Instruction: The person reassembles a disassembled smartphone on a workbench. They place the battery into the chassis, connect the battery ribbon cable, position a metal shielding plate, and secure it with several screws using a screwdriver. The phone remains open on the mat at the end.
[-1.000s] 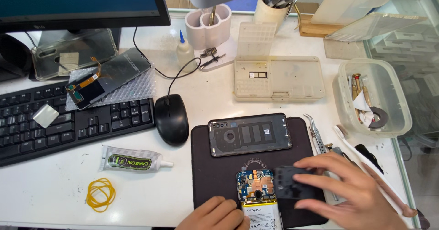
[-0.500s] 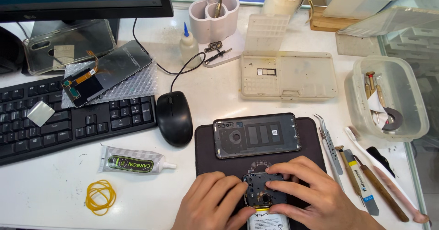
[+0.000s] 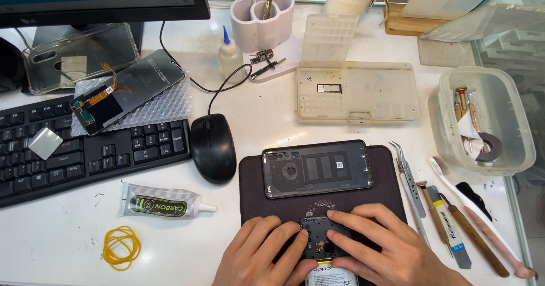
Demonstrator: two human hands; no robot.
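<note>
Black phone frame (image 3: 321, 243) now sits pinched under both my hands: left hand (image 3: 258, 257) has joined right hand (image 3: 386, 252), fingertips pressing together onto the opened phone's cover plate.

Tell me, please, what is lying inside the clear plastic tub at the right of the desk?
The clear plastic tub holds small screwdrivers, a dark ring and white paper; whatever lies beneath them is hidden.

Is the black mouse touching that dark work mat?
Apart. The head view shows a strip of white desk between the black mouse and the dark work mat's left edge.
</note>
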